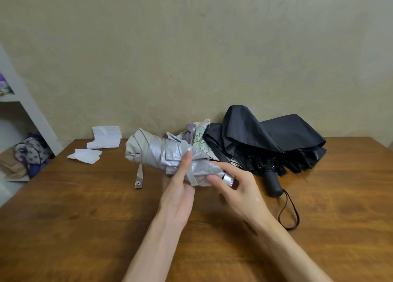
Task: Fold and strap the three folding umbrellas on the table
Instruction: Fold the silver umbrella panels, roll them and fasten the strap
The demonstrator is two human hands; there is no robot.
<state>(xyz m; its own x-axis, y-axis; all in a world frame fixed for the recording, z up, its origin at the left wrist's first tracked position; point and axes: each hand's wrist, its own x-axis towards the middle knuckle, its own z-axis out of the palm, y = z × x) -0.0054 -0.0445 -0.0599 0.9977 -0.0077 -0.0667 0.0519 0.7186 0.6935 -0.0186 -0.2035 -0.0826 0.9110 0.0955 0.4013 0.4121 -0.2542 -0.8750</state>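
Silver umbrella is held just above the wooden table, roughly at its middle, lying crosswise with the cap end to the left. The canopy is gathered in loose, uneven folds and is not yet bound.

Left hand is placed under the silver umbrella's midsection; the thumb is laid up against the fabric and the bundle is gripped from below. The fingers are hidden behind the cloth.

Right hand is closed round the silver umbrella's handle end, where a shiny metal-coloured grip is partly seen between the curled fingers.

A strap with a snap at its tip is seen hanging free from the silver umbrella's left half, its end close to the tabletop. Whether it touches the wood cannot be told.

Directly behind the silver umbrella, a floral umbrella is lying unfolded, mostly hidden.

To the right of and behind the silver umbrella, a black umbrella is sprawled open-folded against the wall. Its black handle is pointed toward the viewer, just beside the right hand, and a wrist loop is trailed from it across the table.

To the left of and behind the silver umbrella, two stacks of white paper are noted. Further left, off the table, a white shelf and a spotted bag are seen.
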